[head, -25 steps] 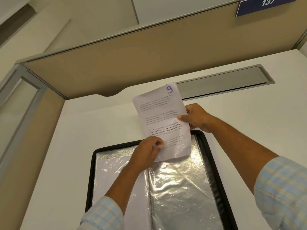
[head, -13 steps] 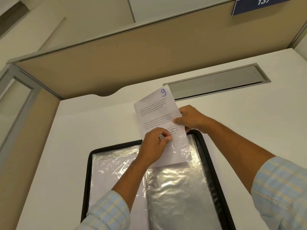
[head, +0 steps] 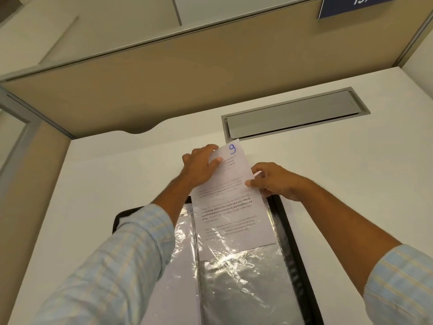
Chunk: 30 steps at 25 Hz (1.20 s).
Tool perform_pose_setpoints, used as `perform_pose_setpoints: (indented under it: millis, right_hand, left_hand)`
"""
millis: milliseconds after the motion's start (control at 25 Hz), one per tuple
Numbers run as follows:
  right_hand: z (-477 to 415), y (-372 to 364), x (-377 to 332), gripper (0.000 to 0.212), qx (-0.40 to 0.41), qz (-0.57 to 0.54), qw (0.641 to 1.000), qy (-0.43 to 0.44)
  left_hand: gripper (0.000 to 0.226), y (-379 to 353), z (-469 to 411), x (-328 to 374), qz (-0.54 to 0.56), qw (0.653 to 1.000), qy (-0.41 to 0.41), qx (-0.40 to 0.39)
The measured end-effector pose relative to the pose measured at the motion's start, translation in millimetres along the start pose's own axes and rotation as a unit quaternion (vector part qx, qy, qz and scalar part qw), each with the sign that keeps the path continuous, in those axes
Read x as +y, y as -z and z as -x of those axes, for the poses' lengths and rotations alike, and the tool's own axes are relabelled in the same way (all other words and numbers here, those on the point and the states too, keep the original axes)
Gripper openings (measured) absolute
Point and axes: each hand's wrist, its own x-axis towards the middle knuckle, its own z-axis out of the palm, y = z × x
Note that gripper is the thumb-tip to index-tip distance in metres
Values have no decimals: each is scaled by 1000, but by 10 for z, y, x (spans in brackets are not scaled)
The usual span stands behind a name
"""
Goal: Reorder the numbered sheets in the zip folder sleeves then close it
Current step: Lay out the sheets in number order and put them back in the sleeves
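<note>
White laminate table (head: 98,184) fills most of view, smooth, matte. Tan partition panel (head: 187,78) stands along far edge. Grey metal rectangular cable hatch (head: 295,113) set flush in table surface near far edge, right of centre. Open black-edged zip folder (head: 287,231) with clear plastic sleeves lies flat on table at near side, its near part cut off by frame bottom.

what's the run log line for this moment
white printed sheet marked 9 | half inside clear plastic sleeve | left hand top | right hand edge
</note>
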Motion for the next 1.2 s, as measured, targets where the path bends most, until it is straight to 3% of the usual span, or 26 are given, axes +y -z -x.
perform_pose_setpoints:
  millis: [120,240,720,840,1040,1200]
  right_hand:
    - [63,-13,235,31,73,-26,997,-22]
    - [160,-59,432,24,101,-27,994,-36]
    - [331,-242,589,10,198,-64,978,25]
    - [329,-283,614,10,206,-47,976,42]
    - [380,-346,595,7,215,-80,972,41]
    - [595,-402,672,12,185,-92,978,7]
  left_hand:
    - [21,-19,-118,-29,-46,997,-5,-60]
    - [12,-77,-51,-5,14,995,-32,-97]
    - [24,-334,644,83,145,964,-68,-210]
    - [14,-321,698,62,148,957,-62,-243]
    - [15,-352,703,127,143,965,-61,-212]
    - [18,-429,816,185,216,970,-10,-114]
